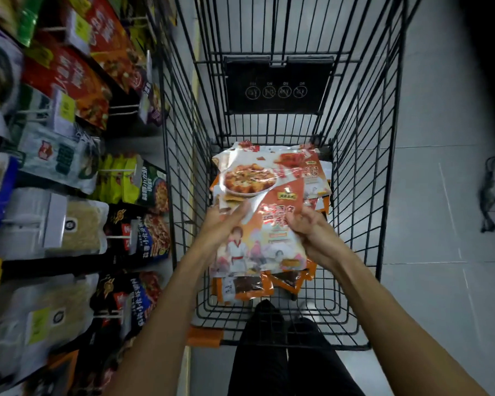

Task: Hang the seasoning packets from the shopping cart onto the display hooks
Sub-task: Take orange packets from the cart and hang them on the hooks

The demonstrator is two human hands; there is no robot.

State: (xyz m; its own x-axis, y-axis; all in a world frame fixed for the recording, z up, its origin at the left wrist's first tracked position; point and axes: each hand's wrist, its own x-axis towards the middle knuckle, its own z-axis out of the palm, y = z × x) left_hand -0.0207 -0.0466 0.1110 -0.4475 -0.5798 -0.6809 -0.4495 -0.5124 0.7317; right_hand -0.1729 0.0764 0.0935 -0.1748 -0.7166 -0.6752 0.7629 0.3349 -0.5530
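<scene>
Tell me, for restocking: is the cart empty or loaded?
Loaded: a pile of seasoning packets lies in the cart, beneath the top packet.

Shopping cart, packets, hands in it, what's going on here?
A person stands at the black wire shopping cart, left hand and right hand both gripping the top seasoning packet by its side edges. Beneath it, more packets lie piled in the basket. The display hooks on the left already carry other packets; this one has not been hung yet.
</scene>
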